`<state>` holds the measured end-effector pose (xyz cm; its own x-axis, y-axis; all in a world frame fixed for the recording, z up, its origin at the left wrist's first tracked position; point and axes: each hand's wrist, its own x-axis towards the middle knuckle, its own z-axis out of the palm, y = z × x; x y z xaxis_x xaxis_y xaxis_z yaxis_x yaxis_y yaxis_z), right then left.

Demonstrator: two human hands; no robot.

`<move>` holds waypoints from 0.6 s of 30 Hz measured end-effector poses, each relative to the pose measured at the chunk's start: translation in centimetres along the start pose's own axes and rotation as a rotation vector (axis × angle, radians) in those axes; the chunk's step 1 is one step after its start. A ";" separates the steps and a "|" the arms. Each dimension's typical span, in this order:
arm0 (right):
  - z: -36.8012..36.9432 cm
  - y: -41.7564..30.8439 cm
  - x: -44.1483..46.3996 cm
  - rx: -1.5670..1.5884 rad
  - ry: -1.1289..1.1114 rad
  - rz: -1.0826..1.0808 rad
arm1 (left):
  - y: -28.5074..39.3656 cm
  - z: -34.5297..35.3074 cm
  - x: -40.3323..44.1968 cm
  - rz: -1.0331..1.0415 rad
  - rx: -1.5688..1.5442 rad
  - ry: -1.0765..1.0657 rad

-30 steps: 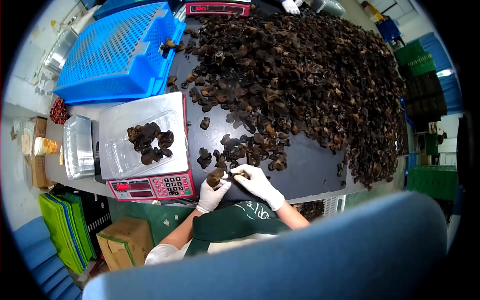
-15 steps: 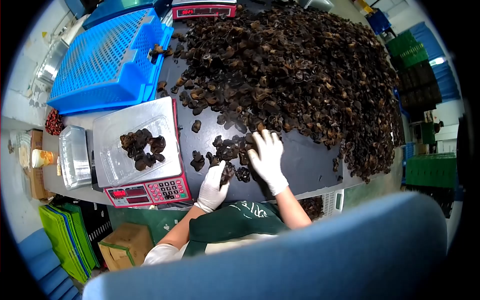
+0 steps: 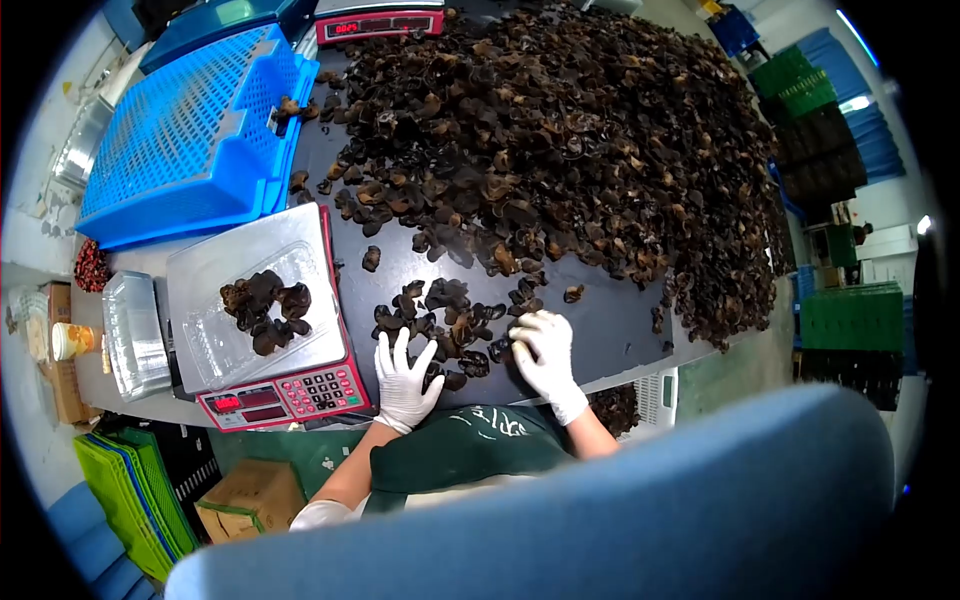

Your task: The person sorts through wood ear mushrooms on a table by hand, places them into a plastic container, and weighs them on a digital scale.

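1. We found the white-gloved left hand (image 3: 404, 388) spread wide on the dark grey counter (image 3: 625, 330), fingertips at the near edge of the loose cluster of dark brown, frilled, fungus-like pieces (image 3: 468, 322); the piece it had gripped half a second earlier was gone from it.
2. We noted the white-gloved right hand (image 3: 546, 352) drawn nearer the body, its fingers now curled at the cluster's right side. We could not tell whether it held a piece.
3. We judged that both hands were now engaged at the cluster, which lay between them and just short of the large dark brown heap (image 3: 570, 140).
4. We recorded no clear change in the portion in the clear plastic tray (image 3: 205, 343), which sat on the red-and-silver electronic scale (image 3: 325, 388), left of the cluster.
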<state>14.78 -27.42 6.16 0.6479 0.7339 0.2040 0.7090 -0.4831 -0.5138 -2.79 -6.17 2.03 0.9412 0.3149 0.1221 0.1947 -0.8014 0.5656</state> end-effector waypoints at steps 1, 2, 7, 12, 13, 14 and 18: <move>0.3 0.6 -0.3 -0.088 0.116 0.051 | 0.1 0.3 0.0 0.018 -0.041 0.004; 0.6 1.0 -0.8 -0.176 0.233 0.102 | -0.1 0.6 -0.1 0.035 -0.081 0.007; 1.9 -0.9 -1.9 -0.016 -0.070 0.048 | -1.4 0.7 0.4 -0.028 -0.047 0.168; 1.7 -2.4 -1.5 -0.025 0.065 0.110 | -1.5 -0.3 -0.5 -0.104 -0.232 0.186; 1.6 -2.5 -1.2 0.021 0.100 0.088 | -1.2 -0.5 -0.8 -0.130 -0.242 0.175; 1.4 -3.1 -0.5 0.020 0.135 0.062 | -1.1 -0.3 -1.1 -0.156 -0.263 0.165; 2.6 -3.3 1.8 0.222 0.064 -0.034 | -0.6 0.3 -1.6 -0.172 -0.267 0.168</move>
<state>12.91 -23.24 6.04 0.6460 0.7127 0.2734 0.6567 -0.3363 -0.6750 -4.35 -6.34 1.20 0.8381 0.5307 0.1264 0.2464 -0.5751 0.7801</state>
